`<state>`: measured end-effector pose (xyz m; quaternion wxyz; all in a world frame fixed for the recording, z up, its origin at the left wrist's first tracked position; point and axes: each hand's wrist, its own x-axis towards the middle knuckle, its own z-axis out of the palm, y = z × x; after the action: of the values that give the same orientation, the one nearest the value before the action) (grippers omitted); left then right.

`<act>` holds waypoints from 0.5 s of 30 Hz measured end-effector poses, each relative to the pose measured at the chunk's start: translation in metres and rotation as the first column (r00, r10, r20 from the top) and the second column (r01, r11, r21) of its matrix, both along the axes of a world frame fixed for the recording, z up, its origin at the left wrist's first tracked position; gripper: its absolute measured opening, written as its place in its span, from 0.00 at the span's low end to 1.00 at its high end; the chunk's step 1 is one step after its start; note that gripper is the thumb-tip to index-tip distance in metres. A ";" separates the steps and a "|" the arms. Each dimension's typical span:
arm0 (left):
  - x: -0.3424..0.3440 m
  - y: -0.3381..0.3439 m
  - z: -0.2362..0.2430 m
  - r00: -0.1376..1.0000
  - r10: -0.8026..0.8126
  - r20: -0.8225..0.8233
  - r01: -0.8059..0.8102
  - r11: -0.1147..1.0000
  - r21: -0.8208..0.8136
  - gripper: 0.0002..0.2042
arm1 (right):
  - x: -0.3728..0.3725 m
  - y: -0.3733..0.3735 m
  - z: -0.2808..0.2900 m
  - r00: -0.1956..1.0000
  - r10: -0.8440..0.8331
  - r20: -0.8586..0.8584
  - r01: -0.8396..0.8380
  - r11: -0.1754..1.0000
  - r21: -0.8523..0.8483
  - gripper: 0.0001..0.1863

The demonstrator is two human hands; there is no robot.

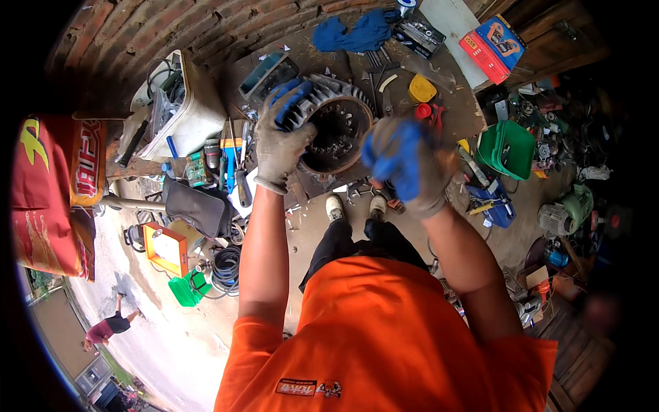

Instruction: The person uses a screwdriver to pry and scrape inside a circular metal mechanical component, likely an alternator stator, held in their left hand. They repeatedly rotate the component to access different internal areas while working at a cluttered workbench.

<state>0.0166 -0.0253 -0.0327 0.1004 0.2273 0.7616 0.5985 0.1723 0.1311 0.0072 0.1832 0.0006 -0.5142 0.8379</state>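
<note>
A finned metal motor housing [353, 108] sits on the workbench [469, 113], its round opening facing up. Rough stubs, perhaps cut windings, ring the dark inside. My left hand [283, 141], in a grey and blue work glove, grips the housing's left side, with fingers over the fins and the thumb at the opening's rim. At the right edge of the opening is my right hand [408, 165], gloved alike and smeared by motion. Its fingers look bent, but whether they hold anything cannot be made out.
Beyond the housing lie a blue cloth [353, 32], a yellow case [421, 88] and a red-handled tool [437, 120]. Left stands a white bucket [195, 103] of cables, near screwdrivers [242, 182]. A green bin [518, 154] and motor parts crowd the right. A person [113, 326] is outside.
</note>
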 end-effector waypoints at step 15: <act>-0.014 -0.004 -0.010 0.999 0.001 -0.032 0.000 1.000 0.030 0.30 | -0.018 -0.031 -0.008 0.900 0.178 -0.399 0.177 0.686 0.706 0.07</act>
<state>0.0031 -0.0295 -0.0431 0.0847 0.2379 0.7542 0.6061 0.1546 0.1003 -0.0008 0.2779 0.2610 -0.7487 0.5423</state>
